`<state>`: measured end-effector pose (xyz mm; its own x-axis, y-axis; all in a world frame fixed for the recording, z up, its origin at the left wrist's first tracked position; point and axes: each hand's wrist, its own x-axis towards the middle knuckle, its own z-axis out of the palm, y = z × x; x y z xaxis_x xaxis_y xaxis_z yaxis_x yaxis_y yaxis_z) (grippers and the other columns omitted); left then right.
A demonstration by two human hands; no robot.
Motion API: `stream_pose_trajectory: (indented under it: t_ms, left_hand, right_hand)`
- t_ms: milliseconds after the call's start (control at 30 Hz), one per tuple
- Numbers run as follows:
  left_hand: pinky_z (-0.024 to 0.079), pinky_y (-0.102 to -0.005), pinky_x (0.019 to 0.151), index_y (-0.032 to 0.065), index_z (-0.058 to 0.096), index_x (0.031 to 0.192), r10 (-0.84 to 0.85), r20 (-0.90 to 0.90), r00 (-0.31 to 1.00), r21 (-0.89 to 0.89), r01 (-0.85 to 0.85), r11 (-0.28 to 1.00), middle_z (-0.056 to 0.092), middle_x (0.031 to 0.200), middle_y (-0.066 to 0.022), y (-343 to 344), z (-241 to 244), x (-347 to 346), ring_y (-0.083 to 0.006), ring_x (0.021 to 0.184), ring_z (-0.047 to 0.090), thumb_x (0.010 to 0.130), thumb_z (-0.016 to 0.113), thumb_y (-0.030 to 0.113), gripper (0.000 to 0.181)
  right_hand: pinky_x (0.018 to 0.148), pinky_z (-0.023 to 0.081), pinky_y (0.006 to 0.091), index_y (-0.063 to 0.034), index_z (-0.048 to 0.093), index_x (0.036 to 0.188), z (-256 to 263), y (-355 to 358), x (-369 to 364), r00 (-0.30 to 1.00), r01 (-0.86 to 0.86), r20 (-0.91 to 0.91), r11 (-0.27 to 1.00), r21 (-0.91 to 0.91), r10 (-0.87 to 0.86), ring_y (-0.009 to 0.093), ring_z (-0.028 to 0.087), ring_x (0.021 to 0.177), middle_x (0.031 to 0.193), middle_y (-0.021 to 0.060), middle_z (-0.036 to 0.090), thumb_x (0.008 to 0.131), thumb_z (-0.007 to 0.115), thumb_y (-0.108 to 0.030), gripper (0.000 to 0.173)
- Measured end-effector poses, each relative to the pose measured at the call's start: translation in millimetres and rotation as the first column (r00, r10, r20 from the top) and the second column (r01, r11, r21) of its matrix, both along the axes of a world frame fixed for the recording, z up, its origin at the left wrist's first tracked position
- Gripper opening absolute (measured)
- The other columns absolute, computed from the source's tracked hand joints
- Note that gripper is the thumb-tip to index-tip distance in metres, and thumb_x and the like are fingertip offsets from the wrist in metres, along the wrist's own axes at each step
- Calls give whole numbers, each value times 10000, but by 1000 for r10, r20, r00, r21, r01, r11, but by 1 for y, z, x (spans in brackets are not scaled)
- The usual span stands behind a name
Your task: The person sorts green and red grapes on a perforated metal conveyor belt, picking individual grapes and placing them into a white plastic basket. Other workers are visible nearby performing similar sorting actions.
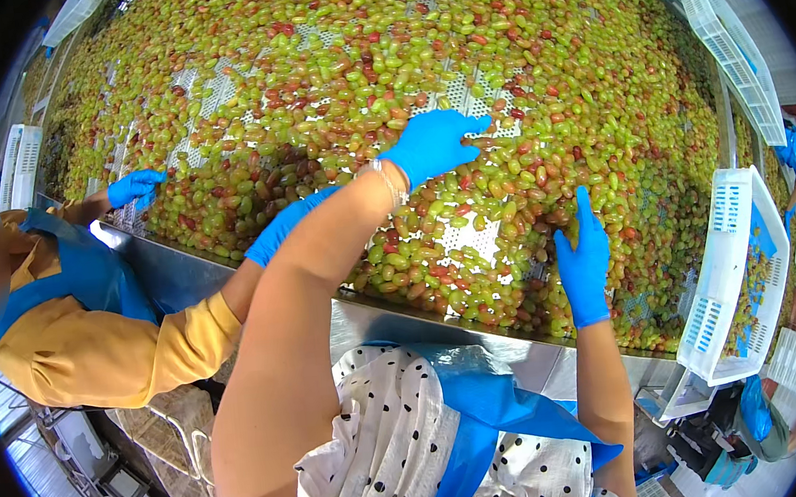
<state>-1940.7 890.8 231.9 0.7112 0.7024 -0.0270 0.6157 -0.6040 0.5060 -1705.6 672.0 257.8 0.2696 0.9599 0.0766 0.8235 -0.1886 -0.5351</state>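
Loose green and red grapes (pixel 381 58) lie spread over a perforated metal table (pixel 471 236). My left hand (pixel 435 144), in a blue glove, reaches over the grapes with its fingers apart, the index finger extended to the right beside a bare patch of perforated metal. My right hand (pixel 585 260), also blue-gloved, is upright at the near right among the grapes, thumb and fingers apart. Nothing is seen held in either hand, though the palms are partly hidden. Shadowed grapes lie between my right hand and the table's metal edge (pixel 448 329).
A co-worker in a yellow sleeve (pixel 129 343) stands close at left, with one gloved hand (pixel 137 189) over the table and another (pixel 289 222) partly behind my left arm. White plastic crates (pixel 716 277) stand at the right rim, one holding grapes. Other people are at far right.
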Motion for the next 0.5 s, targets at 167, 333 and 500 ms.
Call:
stream_pose_trajectory:
  t_ms: [167,333,500]
  left_hand:
    - [530,-454,791,197,677,1230,126,212,969,96,-149,984,694,1029,-129,-10,4,-22,-340,909,658,869,686,368,400]
    - [544,-475,725,166,617,1293,397,-14,918,363,-365,857,689,978,-156,32,-8,-77,-339,867,661,920,576,184,375]
    - [544,-488,705,172,632,1278,231,-410,882,122,-198,973,668,973,-163,44,11,-89,-360,872,654,940,535,200,353]
  right_hand:
    - [1017,448,426,-108,375,1510,15,-47,-24,989,-2,-150,1000,-28,-2,343,541,1228,1396,199,519,887,669,-70,689]
    - [1061,411,401,-142,468,1462,18,-86,-39,908,139,-381,984,-112,-172,269,543,1217,1338,121,555,903,660,-87,593]
    - [1049,425,387,-147,513,1429,22,-88,-56,883,109,-441,983,-146,-163,239,567,1166,1266,99,601,927,640,-110,519]
